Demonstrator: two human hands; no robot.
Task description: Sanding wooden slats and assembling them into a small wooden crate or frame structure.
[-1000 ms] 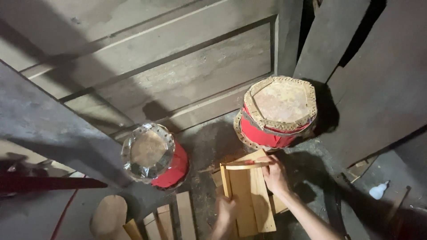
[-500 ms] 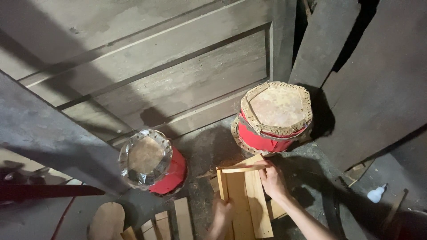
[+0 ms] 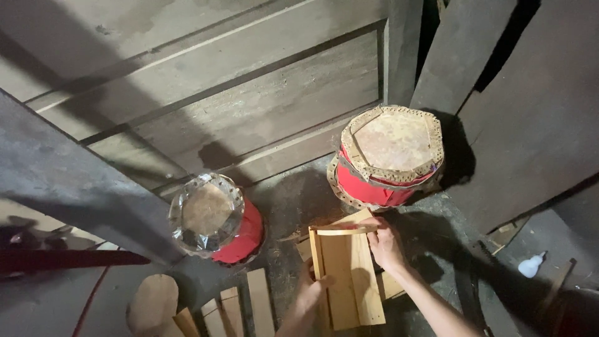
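A flat piece of pale wooden slats (image 3: 346, 274) lies on the dark floor below me. My right hand (image 3: 385, 243) grips its far right corner, fingers on a thin strip laid across the top end. My left hand (image 3: 312, 293) holds the near left edge of the same piece. Just beyond it stands a red drum (image 3: 390, 156) with a hexagonal skin top. To the left, a smaller red drum (image 3: 215, 218) leans on its side.
More loose wooden slats (image 3: 240, 309) and a rounded wooden piece (image 3: 153, 302) lie at lower left. A grey beam (image 3: 68, 181) crosses the left. Weathered wall boards (image 3: 237, 93) stand behind the drums. A small white bottle (image 3: 530, 265) sits at the right.
The view has drifted slightly. Both hands stay on the slat piece; my left hand has shifted a little along its left edge.
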